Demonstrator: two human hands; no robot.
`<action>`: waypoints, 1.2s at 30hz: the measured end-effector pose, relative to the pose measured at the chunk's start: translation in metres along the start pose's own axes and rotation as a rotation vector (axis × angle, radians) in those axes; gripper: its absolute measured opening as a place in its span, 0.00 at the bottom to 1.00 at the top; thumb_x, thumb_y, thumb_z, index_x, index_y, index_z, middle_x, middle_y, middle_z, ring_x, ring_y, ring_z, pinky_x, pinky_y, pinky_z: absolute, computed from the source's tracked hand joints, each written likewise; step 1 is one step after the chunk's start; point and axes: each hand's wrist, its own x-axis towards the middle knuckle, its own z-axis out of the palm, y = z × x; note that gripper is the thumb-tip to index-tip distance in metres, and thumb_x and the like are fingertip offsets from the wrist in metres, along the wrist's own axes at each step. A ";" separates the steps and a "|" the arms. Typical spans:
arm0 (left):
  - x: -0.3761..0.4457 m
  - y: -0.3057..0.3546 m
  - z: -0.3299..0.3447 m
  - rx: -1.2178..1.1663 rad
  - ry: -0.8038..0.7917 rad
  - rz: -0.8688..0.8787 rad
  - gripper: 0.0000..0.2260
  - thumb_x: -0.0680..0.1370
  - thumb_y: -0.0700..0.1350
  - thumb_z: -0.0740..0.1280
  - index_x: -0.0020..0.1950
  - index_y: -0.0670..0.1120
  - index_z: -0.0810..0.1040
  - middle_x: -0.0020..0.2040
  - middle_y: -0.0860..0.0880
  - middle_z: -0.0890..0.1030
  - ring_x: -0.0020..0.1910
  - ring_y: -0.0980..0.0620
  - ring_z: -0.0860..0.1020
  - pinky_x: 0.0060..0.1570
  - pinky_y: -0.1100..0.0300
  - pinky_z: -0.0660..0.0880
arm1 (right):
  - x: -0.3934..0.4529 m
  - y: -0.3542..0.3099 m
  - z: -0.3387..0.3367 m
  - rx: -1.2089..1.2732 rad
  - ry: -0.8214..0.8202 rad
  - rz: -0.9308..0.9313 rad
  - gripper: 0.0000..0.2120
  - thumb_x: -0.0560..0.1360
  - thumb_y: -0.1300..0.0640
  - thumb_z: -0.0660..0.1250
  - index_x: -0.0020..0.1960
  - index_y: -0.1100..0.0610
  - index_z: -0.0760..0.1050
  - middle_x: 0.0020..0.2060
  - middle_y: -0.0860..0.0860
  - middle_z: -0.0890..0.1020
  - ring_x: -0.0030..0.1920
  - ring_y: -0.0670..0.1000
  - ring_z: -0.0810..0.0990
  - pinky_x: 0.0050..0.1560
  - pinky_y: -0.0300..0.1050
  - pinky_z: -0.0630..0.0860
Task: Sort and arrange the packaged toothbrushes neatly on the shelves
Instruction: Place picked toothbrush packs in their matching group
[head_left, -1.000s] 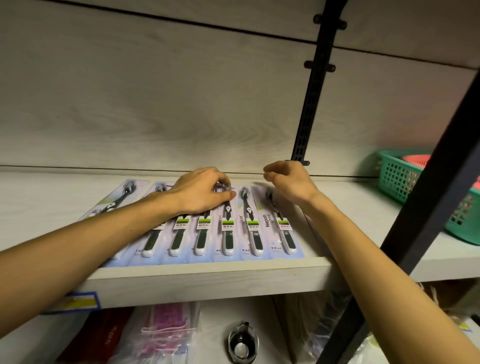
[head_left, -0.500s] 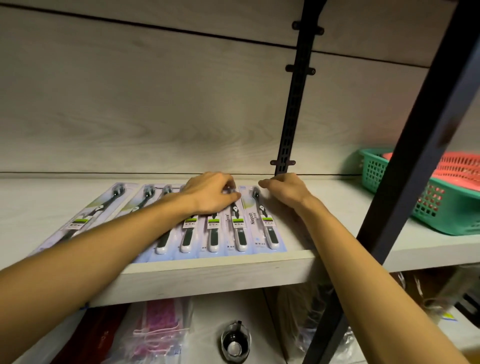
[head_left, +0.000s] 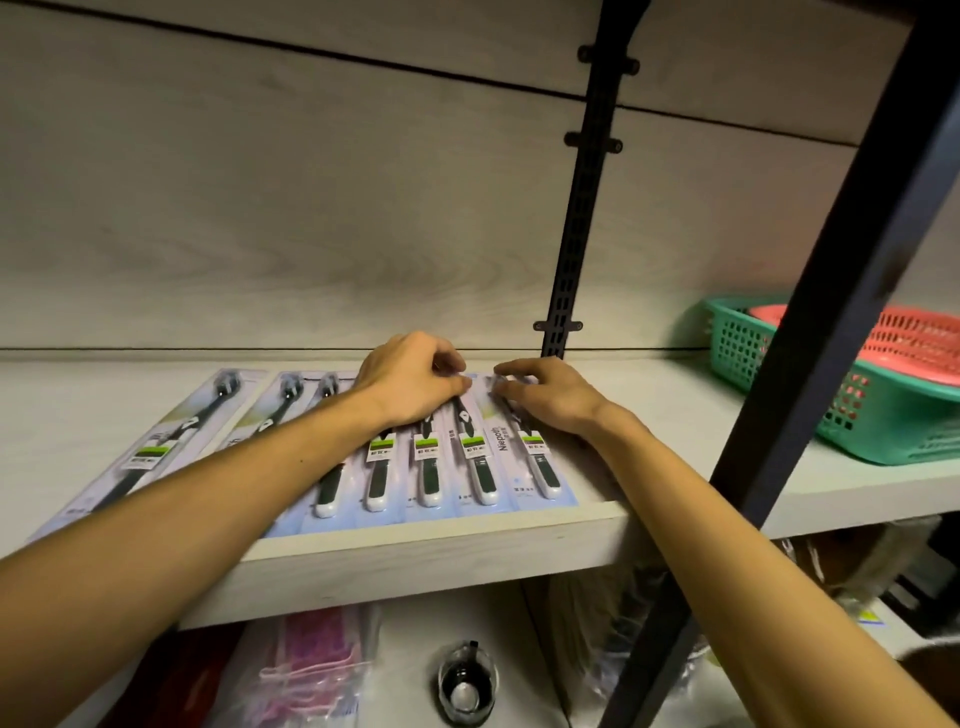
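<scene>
Several packaged toothbrushes (head_left: 431, 467) lie side by side in a row on the pale wooden shelf (head_left: 415, 556), handles toward the front edge. One more package (head_left: 171, 441) lies at a slant at the left end. My left hand (head_left: 410, 382) sits on the head ends of the middle packages, fingers curled and pinching one there. Close beside it, my right hand (head_left: 550, 395) pinches the top of the rightmost package (head_left: 540, 467) between thumb and forefinger. The hands hide the brush heads under them.
A green basket (head_left: 883, 415) holding a red basket (head_left: 919, 338) stands at the right of the shelf. A black slotted upright (head_left: 582, 208) runs up the back wall. A black post (head_left: 831, 312) crosses in front. Below are a pink bag (head_left: 317, 660) and a glass jar (head_left: 467, 680).
The view has shifted, so the row now sits further left in frame. My right hand has lowered onto the top of the rightmost package and closed up to my left hand.
</scene>
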 end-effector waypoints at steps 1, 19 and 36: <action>0.000 0.000 0.001 -0.008 -0.004 0.004 0.11 0.73 0.57 0.74 0.52 0.55 0.84 0.48 0.57 0.85 0.51 0.53 0.81 0.53 0.56 0.78 | 0.002 -0.001 0.003 0.053 -0.012 -0.008 0.18 0.78 0.47 0.66 0.66 0.49 0.78 0.60 0.50 0.82 0.61 0.51 0.78 0.67 0.49 0.71; 0.002 0.018 0.000 0.134 -0.209 0.069 0.29 0.78 0.65 0.63 0.73 0.51 0.73 0.67 0.47 0.77 0.65 0.45 0.75 0.61 0.49 0.74 | 0.017 0.006 -0.003 0.221 0.009 -0.017 0.18 0.78 0.67 0.60 0.65 0.61 0.77 0.61 0.55 0.80 0.62 0.52 0.77 0.63 0.43 0.72; 0.000 0.033 0.015 0.083 -0.125 0.059 0.13 0.82 0.52 0.60 0.61 0.53 0.81 0.55 0.50 0.84 0.56 0.45 0.80 0.54 0.51 0.77 | 0.015 -0.013 0.015 0.545 0.035 0.104 0.14 0.82 0.53 0.59 0.58 0.59 0.78 0.42 0.51 0.83 0.39 0.47 0.81 0.34 0.39 0.76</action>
